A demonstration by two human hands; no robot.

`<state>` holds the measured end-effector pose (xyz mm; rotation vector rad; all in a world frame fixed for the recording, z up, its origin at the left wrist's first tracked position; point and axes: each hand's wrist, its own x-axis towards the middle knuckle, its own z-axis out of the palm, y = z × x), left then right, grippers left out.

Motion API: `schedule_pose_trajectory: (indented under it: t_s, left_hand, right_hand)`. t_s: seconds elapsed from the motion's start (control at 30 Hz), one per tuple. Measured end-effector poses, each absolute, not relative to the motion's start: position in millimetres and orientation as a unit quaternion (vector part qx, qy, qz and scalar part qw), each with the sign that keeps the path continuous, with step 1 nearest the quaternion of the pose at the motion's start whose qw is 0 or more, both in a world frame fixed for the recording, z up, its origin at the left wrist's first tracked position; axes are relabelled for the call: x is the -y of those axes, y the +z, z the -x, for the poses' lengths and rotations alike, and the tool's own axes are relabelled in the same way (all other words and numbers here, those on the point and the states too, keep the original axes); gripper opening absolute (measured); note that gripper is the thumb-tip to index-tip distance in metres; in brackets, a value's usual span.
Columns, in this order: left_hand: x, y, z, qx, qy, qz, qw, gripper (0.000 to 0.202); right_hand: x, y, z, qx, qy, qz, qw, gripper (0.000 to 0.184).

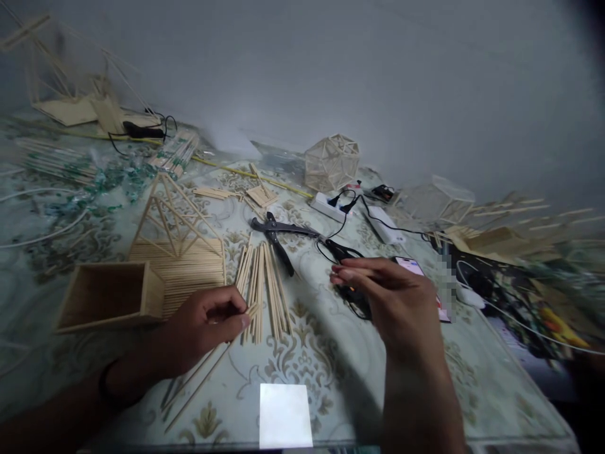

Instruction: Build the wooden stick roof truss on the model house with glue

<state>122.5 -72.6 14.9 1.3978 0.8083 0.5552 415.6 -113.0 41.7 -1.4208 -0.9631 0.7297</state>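
My left hand [208,325] is closed in a pinch over thin wooden sticks [201,384], whose long ends slant down toward the table's front edge. Just beyond its fingertips, a bundle of loose sticks [271,290] is fanned out on the cloth. To the right, my right hand [397,290] hovers with thumb and fingers pressed together; what lies between them, if anything, cannot be made out. Behind that hand are a black-handled tool [343,250] and a dark cable, partly covered. Black-handled cutters [283,233] rest open past the bundle.
An open wooden box [154,293] stands left, against a slatted stick panel [193,268] bearing a stick frame [165,214]. Farther back are a polyhedron frame [331,161] and a power strip [331,207]. A phone [444,309] lies right; a white square [285,416] sits in front.
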Motion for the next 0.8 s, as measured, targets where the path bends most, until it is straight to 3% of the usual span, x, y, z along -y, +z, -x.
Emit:
schedule_pose_trajectory:
  t_s: [0.17,0.47,0.57,0.67,0.8]
  left_hand:
    - [72,13,-122,-0.355,0.242,-0.616,0.660,0.027]
    - [76,8,-121,-0.360,0.230,-0.604,0.673,0.028]
    - [75,8,-121,-0.365,0.227,-0.600,0.675,0.027]
    - [73,12,-122,-0.366,0.228,-0.611,0.664,0.027]
    - [74,17,-123,-0.361,0.233,-0.618,0.659,0.027]
  right_hand:
    - [93,35,-430,0.410,0.279,0.661,0.564,0.031]
    - [91,7,-442,0.480,0.306,0.600,0.562,0.044]
    - [90,3,-447,0.529,0.253,0.607,0.537,0.050]
    - [90,4,-449,0.553,0.176,0.654,0.486,0.032]
    - [91,7,-448,0.518,0.147,0.690,0.484,0.044]
